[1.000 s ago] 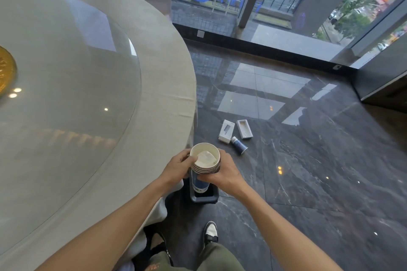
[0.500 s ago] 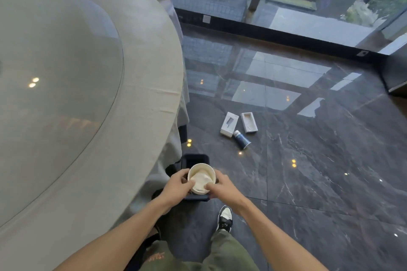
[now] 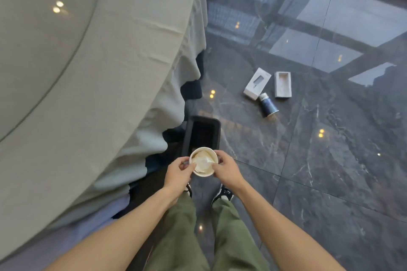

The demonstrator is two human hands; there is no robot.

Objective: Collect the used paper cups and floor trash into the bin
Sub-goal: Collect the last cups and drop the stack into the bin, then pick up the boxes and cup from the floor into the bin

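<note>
Your left hand [image 3: 179, 170] and right hand [image 3: 226, 170] both grip the cup [image 3: 203, 161], one on each side of its rim, fingers curled against the wall. You hold the cup upright, mouth toward the camera. Crumpled white paper [image 3: 202, 160] sits inside it. Whether this is one cup or a nested stack cannot be told from this angle.

The cup is above the near end of the bin [image 3: 217, 130], overlapping its near rim in the view. The bin is dark, rectangular and open-topped. It stands on the floor [image 3: 330, 160] just beside the hanging edge of the cloth [image 3: 132, 72]. Its inside reads as dark; contents cannot be made out.

The counter [image 3: 33, 39] fills the left of the frame: round, cloth-covered, with a glass top reflecting ceiling lights.

Floor trash lies well apart from the bin, up and to the right:
- white box [image 3: 257, 86], lying flat
- open tray [image 3: 283, 84], near the box, mouth up
- blue can [image 3: 268, 106], on its side, just beside the box's near corner and between the two white pieces

Your legs in green trousers [image 3: 182, 237] and both shoes [image 3: 223, 192] are just short of the bin.
</note>
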